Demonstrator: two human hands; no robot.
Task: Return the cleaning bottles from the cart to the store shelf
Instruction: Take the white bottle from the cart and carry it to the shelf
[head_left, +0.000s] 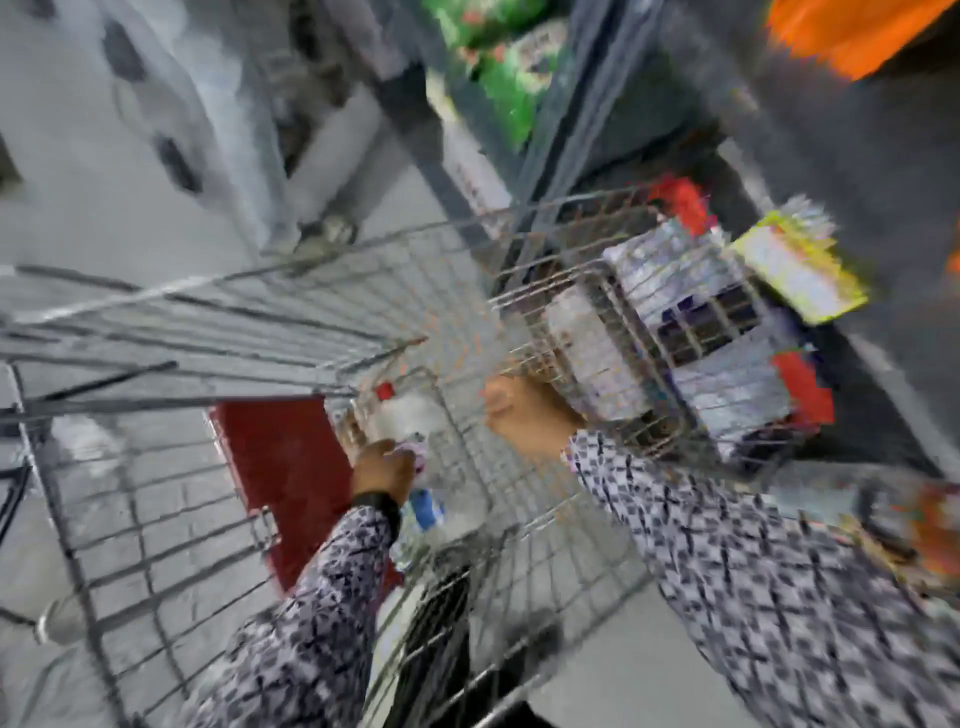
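Your hands are both down in the wire cart (291, 312): your left hand (384, 470) looks closed around a blurred white bottle (415, 415) with a red cap, and your right hand (524, 415) grips a second, pale cylindrical bottle (587, 358) near the rim.

Bare metal wire cart (311, 291), grey and dull. Red flap (283, 467) of smooth matt plastic. Patterned woven cloth sleeves (769, 587). Whitish plastic bottle (410, 415), red-capped. Pale smooth floor (78, 208).

Blurred grey floor (104, 171) beside stocked dark shelving (857, 171).
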